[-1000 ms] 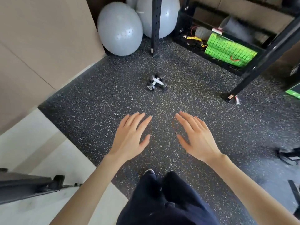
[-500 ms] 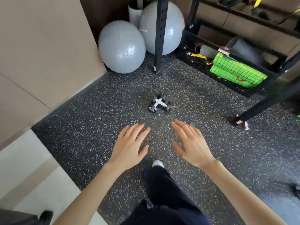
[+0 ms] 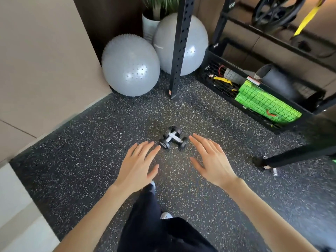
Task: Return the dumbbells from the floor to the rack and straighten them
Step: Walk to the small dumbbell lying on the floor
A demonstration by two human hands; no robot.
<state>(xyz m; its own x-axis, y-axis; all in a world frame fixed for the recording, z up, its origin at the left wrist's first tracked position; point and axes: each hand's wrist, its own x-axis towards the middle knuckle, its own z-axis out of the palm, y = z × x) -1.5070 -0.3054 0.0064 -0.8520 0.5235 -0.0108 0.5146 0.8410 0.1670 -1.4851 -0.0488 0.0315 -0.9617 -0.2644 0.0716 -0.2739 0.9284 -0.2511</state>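
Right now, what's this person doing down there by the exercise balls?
A person is reaching with both bare hands toward two small dumbbells lying crossed on the speckled gym floor. The left hand and right hand are open, one to each side, touching nothing yet. The dumbbells are not yet picked up.

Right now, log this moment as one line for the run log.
stage: reaching | dumbbells: crossed pair on floor, untouched | left hand: open, empty | right hand: open, empty | rack step: not yet done
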